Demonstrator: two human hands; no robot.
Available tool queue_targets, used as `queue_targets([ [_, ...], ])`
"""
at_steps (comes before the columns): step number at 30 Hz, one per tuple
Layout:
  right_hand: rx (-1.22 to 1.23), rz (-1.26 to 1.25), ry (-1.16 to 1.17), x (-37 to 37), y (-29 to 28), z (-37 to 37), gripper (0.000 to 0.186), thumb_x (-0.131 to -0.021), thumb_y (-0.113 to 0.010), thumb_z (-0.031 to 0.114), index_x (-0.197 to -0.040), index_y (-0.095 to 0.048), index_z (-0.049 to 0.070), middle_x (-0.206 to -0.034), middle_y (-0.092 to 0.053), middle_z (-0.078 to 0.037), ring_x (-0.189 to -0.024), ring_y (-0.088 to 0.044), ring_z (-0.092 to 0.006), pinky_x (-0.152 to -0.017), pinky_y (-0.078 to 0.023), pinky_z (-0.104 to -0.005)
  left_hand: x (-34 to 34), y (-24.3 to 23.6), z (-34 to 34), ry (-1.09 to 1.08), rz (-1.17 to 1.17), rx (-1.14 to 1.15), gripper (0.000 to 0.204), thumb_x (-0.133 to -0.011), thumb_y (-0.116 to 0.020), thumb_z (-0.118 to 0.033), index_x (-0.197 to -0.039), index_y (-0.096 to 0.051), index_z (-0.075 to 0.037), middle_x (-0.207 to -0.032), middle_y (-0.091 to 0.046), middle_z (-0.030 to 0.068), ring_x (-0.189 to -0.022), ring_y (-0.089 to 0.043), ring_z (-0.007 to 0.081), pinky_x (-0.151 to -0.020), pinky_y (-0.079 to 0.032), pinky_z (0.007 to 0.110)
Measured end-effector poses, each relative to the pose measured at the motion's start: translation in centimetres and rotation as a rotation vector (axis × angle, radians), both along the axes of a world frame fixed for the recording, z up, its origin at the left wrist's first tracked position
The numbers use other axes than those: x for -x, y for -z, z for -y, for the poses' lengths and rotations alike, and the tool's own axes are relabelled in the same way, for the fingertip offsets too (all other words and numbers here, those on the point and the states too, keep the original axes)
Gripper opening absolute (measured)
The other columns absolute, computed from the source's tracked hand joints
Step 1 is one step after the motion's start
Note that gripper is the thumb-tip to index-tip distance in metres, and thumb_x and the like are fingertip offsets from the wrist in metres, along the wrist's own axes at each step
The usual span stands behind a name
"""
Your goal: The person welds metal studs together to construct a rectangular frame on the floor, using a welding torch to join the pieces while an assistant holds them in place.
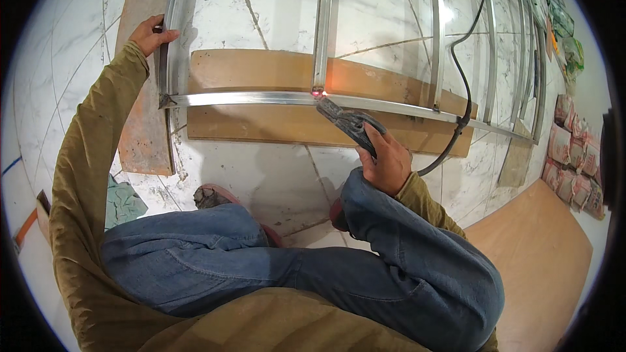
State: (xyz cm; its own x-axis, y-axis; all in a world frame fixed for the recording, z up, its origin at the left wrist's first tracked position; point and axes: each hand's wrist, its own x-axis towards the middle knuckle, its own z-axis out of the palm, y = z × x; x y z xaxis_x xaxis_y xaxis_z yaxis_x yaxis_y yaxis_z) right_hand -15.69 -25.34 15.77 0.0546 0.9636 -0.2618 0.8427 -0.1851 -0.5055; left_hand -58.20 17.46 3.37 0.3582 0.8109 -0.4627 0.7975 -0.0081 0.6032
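Note:
A silvery metal frame (pixel 248 99) of square tubes lies before me, with a long near bar and several crossbars running away from it. My left hand (pixel 153 37) is closed round the frame's left side bar, above the near left corner. In my right hand (pixel 388 161) is a dark welding electrode holder (pixel 352 124), its head pointing up and left. The holder's tip is at the joint of the near bar and a middle crossbar (pixel 324 26), where a small red-orange glow (pixel 318 94) shows. Any electrode is too small to make out.
Brown boards (pixel 254 124) lie beneath the frame, and a stained plank (pixel 145 117) lies under its left side. A black cable (pixel 464 91) crosses the frame at the right. Stacked bags (pixel 574 150) and a wooden sheet (pixel 535 254) are at the right. A green cloth (pixel 124 203) lies left.

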Motion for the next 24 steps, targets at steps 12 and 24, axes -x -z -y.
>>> queue_targets([
  [12, 0.445, -0.498, 0.197, -2.6, -0.3, -1.5, 0.047, -0.093, -0.063, 0.019, -0.133, -0.052, -0.002, -0.116, -0.064, -0.024, -0.099, -0.066, -0.0301, -0.084, -0.052, -0.0392, -0.8, -0.7, 0.4, 0.013, -0.030, -0.046, 0.091, -0.075, -0.080, -0.038, -0.142, -0.041, 0.009, -0.134, -0.053, 0.0306, -0.122, -0.056, 0.0384, -0.106, -0.043, 0.042],
  [24, -0.148, -0.009, -0.096, -0.2, -0.9, -0.1, 0.043, -0.080, -0.070, 0.009, -0.120, -0.057, 0.001, -0.099, -0.058, -0.020, -0.085, -0.062, -0.0401, -0.069, -0.051, -0.0460, -0.2, 0.2, 0.0, -0.006, 0.020, -0.022, 0.093, -0.074, -0.081, -0.039, -0.142, -0.041, 0.009, -0.131, -0.055, 0.0297, -0.119, -0.057, 0.0365, -0.106, -0.043, 0.040],
])
